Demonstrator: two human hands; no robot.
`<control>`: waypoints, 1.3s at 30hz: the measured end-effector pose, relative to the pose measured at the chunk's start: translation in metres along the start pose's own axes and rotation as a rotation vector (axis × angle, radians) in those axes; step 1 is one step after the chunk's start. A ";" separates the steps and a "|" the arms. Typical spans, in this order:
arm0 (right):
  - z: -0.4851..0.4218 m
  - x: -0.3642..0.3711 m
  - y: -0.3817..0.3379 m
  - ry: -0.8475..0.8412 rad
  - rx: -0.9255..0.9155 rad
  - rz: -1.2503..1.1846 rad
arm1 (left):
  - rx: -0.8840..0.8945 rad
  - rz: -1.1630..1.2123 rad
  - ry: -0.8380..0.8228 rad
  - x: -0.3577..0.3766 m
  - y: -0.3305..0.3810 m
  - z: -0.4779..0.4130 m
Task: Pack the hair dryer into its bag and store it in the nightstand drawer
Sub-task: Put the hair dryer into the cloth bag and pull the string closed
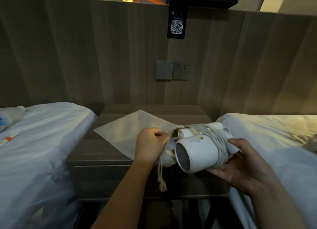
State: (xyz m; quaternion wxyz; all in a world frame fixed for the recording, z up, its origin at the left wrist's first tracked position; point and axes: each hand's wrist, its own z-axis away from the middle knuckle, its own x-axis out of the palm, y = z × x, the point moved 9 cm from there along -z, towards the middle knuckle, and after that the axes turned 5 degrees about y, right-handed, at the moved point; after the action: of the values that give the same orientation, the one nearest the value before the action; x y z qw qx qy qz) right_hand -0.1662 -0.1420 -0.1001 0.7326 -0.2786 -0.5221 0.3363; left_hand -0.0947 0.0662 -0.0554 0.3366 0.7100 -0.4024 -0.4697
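Observation:
A white hair dryer (197, 153) with its grey cord (217, 143) wound round the body is held in my right hand (240, 165), nozzle pointing left at the bag's mouth. A beige drawstring bag (130, 131) lies flat on the wooden nightstand (89, 153). My left hand (151, 144) pinches the bag's open edge at its right end. The bag's drawstring (161, 177) hangs over the nightstand's front. The nightstand drawer (103, 177) below the top is closed.
Two beds with white sheets flank the nightstand, the left bed (42, 151) and the right bed (274, 143). The wooden headboard wall carries a switch and socket (171, 70) and a QR-code sign (177, 27). Small items lie on the left bed's far edge.

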 end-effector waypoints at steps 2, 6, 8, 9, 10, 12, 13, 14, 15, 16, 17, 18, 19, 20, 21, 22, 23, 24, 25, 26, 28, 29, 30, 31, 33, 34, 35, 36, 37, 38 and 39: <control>-0.002 0.002 0.006 -0.021 0.032 0.025 | -0.024 0.100 0.033 -0.004 -0.001 0.001; -0.002 0.009 0.020 -0.010 0.092 0.059 | 0.022 0.122 -0.021 -0.002 0.009 0.005; -0.004 0.010 0.021 0.042 0.063 0.075 | 0.084 0.058 -0.080 0.001 0.016 0.008; -0.004 0.010 0.020 0.071 0.032 0.077 | 0.111 0.023 -0.092 0.002 0.018 0.009; -0.005 0.010 0.018 0.094 -0.003 0.074 | 0.131 -0.005 -0.093 0.002 0.019 0.009; -0.006 0.008 0.013 0.135 -0.068 0.066 | 0.142 -0.020 -0.092 0.001 0.019 0.010; -0.006 0.007 0.012 0.155 -0.095 0.063 | 0.137 -0.012 -0.100 0.002 0.018 0.011; -0.006 0.008 0.010 0.167 -0.112 0.061 | 0.132 -0.004 -0.107 0.003 0.018 0.012; -0.006 0.008 0.010 0.176 -0.127 0.062 | 0.132 -0.005 -0.110 0.003 0.019 0.013; -0.005 0.010 0.010 0.181 -0.143 0.061 | 0.135 -0.011 -0.109 0.003 0.019 0.013; -0.005 0.011 0.011 0.185 -0.161 0.069 | 0.137 -0.015 -0.104 0.003 0.020 0.013; -0.005 0.013 0.013 0.183 -0.179 0.085 | 0.138 -0.011 -0.092 0.002 0.022 0.014; -0.006 0.016 0.015 0.180 -0.198 0.101 | 0.138 -0.006 -0.076 0.000 0.024 0.014; -0.007 0.018 0.017 0.176 -0.217 0.110 | 0.143 -0.003 -0.056 -0.002 0.026 0.015; -0.008 0.021 0.020 0.170 -0.236 0.113 | 0.151 -0.002 -0.040 -0.003 0.029 0.016; -0.009 0.024 0.022 0.164 -0.252 0.114 | 0.162 0.001 -0.031 -0.003 0.032 0.017; -0.010 0.027 0.024 0.159 -0.264 0.117 | 0.171 0.009 -0.034 0.000 0.035 0.019; -0.009 0.030 0.027 0.153 -0.275 0.119 | 0.180 0.020 -0.043 0.003 0.038 0.021; -0.009 0.033 0.028 0.145 -0.288 0.117 | 0.193 0.029 -0.056 0.006 0.042 0.024; -0.008 0.036 0.028 0.134 -0.300 0.113 | 0.212 0.037 -0.072 0.010 0.046 0.026; -0.007 0.039 0.030 0.114 -0.310 0.111 | 0.256 0.035 -0.107 0.017 0.052 0.031; -0.008 0.040 0.031 0.109 -0.308 0.110 | 0.278 0.026 -0.107 0.018 0.054 0.033; -0.009 0.041 0.032 0.103 -0.309 0.113 | 0.305 0.011 -0.091 0.017 0.056 0.034; -0.010 0.042 0.032 0.098 -0.314 0.116 | 0.342 -0.034 -0.060 0.014 0.058 0.035; -0.012 0.044 0.033 0.101 -0.333 0.112 | 0.418 -0.230 0.002 0.009 0.062 0.037; -0.012 0.045 0.034 0.111 -0.341 0.109 | 0.418 -0.334 0.014 0.008 0.061 0.038; -0.012 0.045 0.034 0.116 -0.348 0.100 | 0.386 -0.424 0.009 0.007 0.057 0.038; -0.013 0.047 0.034 0.123 -0.349 0.086 | 0.344 -0.494 -0.008 0.007 0.051 0.039; -0.013 0.048 0.034 0.129 -0.346 0.068 | 0.303 -0.552 -0.030 0.007 0.045 0.041; -0.015 0.048 0.034 0.133 -0.341 0.058 | 0.269 -0.607 -0.050 0.008 0.038 0.043; -0.017 0.048 0.034 0.142 -0.338 0.051 | 0.242 -0.655 -0.068 0.008 0.032 0.045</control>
State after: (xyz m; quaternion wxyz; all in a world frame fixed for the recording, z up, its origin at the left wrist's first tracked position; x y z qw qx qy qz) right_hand -0.1460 -0.0841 -0.1033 0.7014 -0.4342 -0.5109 0.2418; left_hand -0.1433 0.0398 -0.0466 0.0678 0.8200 -0.2171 -0.5252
